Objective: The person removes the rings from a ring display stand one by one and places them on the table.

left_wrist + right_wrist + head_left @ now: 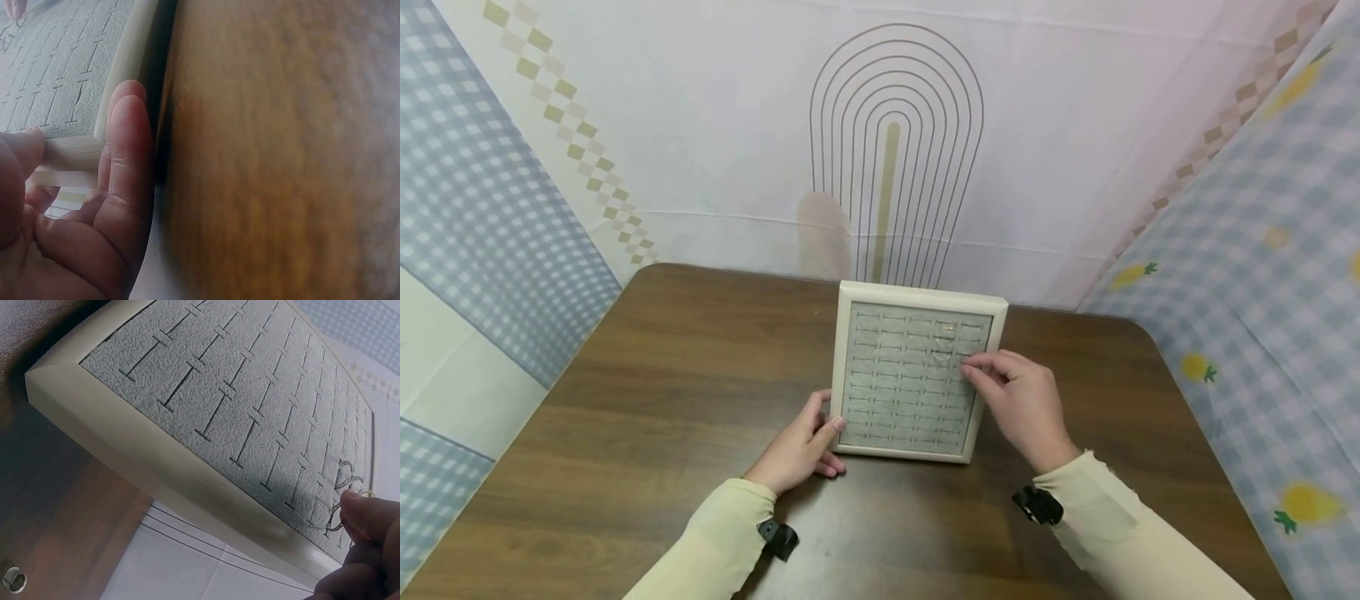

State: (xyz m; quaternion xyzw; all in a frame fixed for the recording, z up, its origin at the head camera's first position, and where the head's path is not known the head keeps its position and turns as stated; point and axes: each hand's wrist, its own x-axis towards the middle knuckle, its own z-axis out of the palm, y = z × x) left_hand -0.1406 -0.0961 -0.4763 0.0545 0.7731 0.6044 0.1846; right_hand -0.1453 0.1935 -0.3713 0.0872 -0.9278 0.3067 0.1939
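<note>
A ring display tray (pixel 910 387) with a cream frame and grey slotted padding stands tilted on the table. My left hand (pixel 801 446) grips its lower left edge, thumb on the front and fingers around the side and back. At the tray's upper right, the thumb and forefinger of my right hand (pixel 1022 400) pinch a thin silver ring (pixel 335 519) against the padding. Several rings (pixel 946 329) sit in slots just beside those fingers; in the right wrist view, a silver ring (pixel 344 475) shows up close. The fingertips partly hide the pinched ring.
The brown wooden table (pixel 662 400) lies under the tray. A shiny wide ring (pixel 14 579) lies on the table in the right wrist view. Behind hangs a white patterned cloth (pixel 722 125), with blue checked cloth (pixel 1247 333) at the sides.
</note>
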